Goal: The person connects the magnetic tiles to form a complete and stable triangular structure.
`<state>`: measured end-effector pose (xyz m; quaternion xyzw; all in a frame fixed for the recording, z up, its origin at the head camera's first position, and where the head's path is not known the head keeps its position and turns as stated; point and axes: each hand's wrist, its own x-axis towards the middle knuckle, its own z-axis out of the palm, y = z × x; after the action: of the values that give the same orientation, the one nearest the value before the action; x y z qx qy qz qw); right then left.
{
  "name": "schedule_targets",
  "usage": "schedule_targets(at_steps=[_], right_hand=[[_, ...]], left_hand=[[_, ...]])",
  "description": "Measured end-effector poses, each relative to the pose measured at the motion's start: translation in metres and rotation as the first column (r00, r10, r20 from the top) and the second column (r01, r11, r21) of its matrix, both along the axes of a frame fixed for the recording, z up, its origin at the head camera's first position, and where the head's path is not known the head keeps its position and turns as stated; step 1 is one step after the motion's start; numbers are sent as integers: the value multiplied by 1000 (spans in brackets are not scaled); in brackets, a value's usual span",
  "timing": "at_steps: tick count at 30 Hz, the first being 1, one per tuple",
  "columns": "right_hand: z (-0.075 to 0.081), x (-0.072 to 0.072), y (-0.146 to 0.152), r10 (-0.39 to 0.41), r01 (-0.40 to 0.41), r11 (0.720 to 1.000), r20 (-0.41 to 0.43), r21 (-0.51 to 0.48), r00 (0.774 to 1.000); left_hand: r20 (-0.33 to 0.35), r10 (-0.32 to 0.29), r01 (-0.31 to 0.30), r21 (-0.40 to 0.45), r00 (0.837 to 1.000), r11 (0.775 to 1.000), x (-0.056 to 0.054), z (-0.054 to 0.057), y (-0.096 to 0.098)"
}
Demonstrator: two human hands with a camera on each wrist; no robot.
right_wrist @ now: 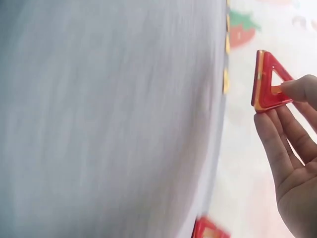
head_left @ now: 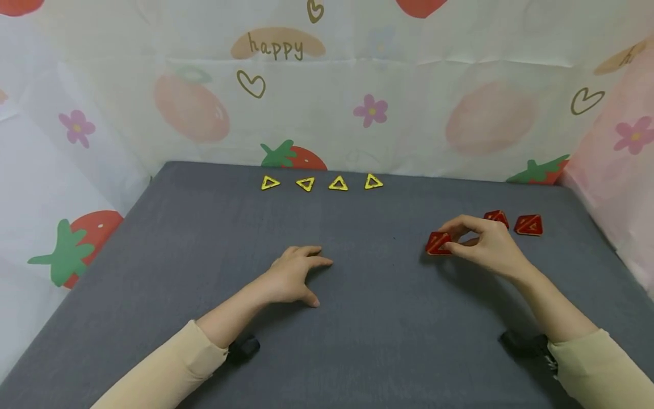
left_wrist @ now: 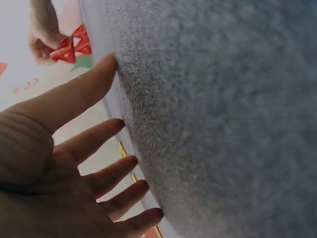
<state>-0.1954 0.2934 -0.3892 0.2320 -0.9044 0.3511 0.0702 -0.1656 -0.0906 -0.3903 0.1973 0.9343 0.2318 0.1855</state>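
Between thumb and fingers, my right hand (head_left: 490, 244) pinches a red pyramid built of triangular frame tiles (head_left: 438, 243). In the right wrist view the thumb lies at the opening of one red triangular face (right_wrist: 265, 91). A shadow falls on the table below the held pyramid. Two more red pyramids stand to the right; one (head_left: 497, 216) is partly behind the right hand, the other (head_left: 528, 225) shows fully. My left hand (head_left: 293, 277) is spread over the middle-left of the table, fingers apart and holding nothing.
Several flat yellow triangle frames (head_left: 338, 183) lie in a row along the back edge of the dark grey table (head_left: 204, 227). Behind it hangs a pale printed cloth (head_left: 317, 113), which also runs along both sides.
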Motion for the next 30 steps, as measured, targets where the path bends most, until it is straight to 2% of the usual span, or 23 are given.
schedule_targets(at_steps=[5, 10, 16, 22, 30], right_hand=[[-1, 1, 31, -138, 137, 990, 34, 21, 990], [-1, 3, 59, -204, 200, 978, 59, 61, 977], [0, 7, 85, -308, 291, 947, 125, 137, 943], [-3, 9, 101, -329, 308, 939, 147, 151, 933], [-5, 8, 108, -298, 272, 948, 167, 164, 940]], left_hand=[[16, -24, 25, -32, 1000, 999, 2, -3, -6], [21, -39, 40, -42, 999, 998, 2, -4, -7], [14, -47, 47, -43, 999, 998, 2, -3, -7], [9, -51, 51, -35, 999, 998, 2, -3, -7], [9, -46, 46, -29, 999, 999, 3, -3, -8]])
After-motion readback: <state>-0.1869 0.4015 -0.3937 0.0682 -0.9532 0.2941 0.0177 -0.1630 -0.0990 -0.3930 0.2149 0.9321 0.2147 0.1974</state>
